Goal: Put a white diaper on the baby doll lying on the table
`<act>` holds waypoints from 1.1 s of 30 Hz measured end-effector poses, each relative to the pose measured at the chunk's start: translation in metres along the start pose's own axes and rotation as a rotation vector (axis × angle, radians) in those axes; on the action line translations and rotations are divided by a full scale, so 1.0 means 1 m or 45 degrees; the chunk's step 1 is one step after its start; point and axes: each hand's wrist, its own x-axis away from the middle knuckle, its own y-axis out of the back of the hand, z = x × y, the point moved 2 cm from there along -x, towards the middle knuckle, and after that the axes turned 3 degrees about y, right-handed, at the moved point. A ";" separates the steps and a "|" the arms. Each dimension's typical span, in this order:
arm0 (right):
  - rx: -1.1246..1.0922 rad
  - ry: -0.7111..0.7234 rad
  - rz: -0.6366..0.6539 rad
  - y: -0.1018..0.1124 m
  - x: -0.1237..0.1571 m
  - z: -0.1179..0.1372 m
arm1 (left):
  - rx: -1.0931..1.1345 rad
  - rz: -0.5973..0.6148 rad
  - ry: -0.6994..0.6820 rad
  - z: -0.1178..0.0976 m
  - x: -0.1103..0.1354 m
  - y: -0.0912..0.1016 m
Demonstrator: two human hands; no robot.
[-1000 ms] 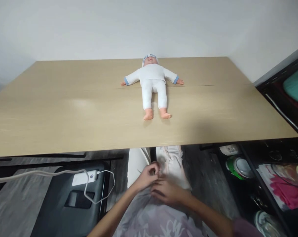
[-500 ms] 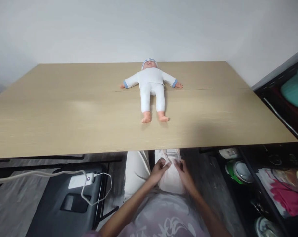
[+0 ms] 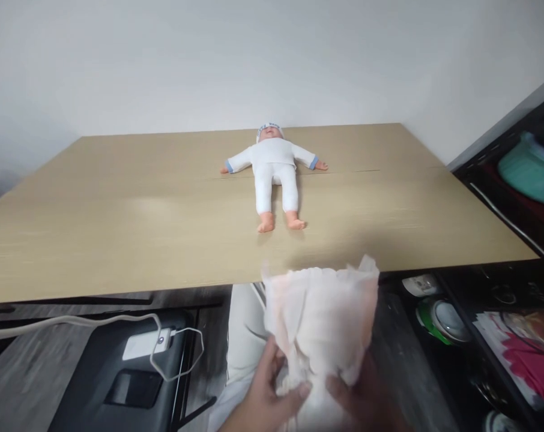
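A white diaper (image 3: 326, 318) with pale orange side strips is spread upward in front of me, just below the table's front edge. My left hand (image 3: 276, 390) grips its lower left part, thumb on the inner face and fingers behind. On the other side my right hand (image 3: 362, 390) holds it the same way, partly blurred, its fingers hidden behind the diaper. Beyond, on the table, a baby doll (image 3: 275, 174) in a white outfit with blue cuffs and a cap lies on its back, arms spread, bare feet toward me.
The wooden table (image 3: 119, 240) reaches to a white wall. At lower left a black stool (image 3: 92, 384) bears a white power bank (image 3: 141, 346) with a cable and a black phone (image 3: 134, 388). A dark shelf at right holds a teal basin (image 3: 531, 171) and pink cloth (image 3: 531, 366).
Both hands have lifted the diaper from my lap toward my chest and the camera, and it is now opened out wide. The doll lies as before; the view has tilted slightly.
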 end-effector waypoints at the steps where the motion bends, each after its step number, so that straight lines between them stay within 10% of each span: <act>1: -0.046 -0.015 -0.010 -0.002 -0.018 0.011 | -0.033 -0.017 -0.032 -0.009 -0.012 0.000; 8: -0.145 0.019 0.186 -0.031 -0.115 0.067 | -0.099 -0.171 -0.310 -0.055 -0.068 0.005; 18: 0.224 -0.004 0.063 -0.030 -0.118 0.026 | -0.058 -0.251 -0.158 -0.029 -0.085 0.014; 25: 0.524 0.449 -0.299 -0.026 -0.120 0.040 | 0.002 -0.242 -0.139 -0.019 -0.089 0.014; 33: 0.862 0.831 0.321 -0.065 -0.181 0.076 | -0.367 -0.311 -0.340 -0.021 -0.090 0.023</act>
